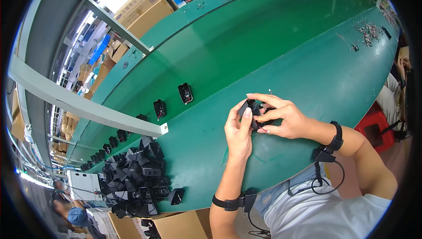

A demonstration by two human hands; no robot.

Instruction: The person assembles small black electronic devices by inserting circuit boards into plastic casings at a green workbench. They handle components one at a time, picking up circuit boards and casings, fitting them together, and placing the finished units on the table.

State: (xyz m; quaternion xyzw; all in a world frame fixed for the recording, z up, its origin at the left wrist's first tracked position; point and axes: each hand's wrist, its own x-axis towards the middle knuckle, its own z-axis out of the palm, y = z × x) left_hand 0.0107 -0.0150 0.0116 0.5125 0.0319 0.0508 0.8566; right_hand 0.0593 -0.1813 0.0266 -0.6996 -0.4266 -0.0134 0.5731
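Over the green table, my left hand (238, 130) is closed round a small black plastic housing (247, 108), thumb on its near face. My right hand (283, 118) meets it from the right, with the fingers bent against the open side of the housing. Small dark parts show between the right fingers, too hidden to name. A short thin wire end with a pale tip sticks up just beyond that hand. Both wrists wear black straps with small boxes and cables.
A heap of black housings (134, 173) covers the table's left end, one lying apart (176, 196). On the green belt stand several open black housings (185, 93) in a row. Small loose parts (369, 33) lie far right. A grey metal frame (88, 100) crosses the left side.
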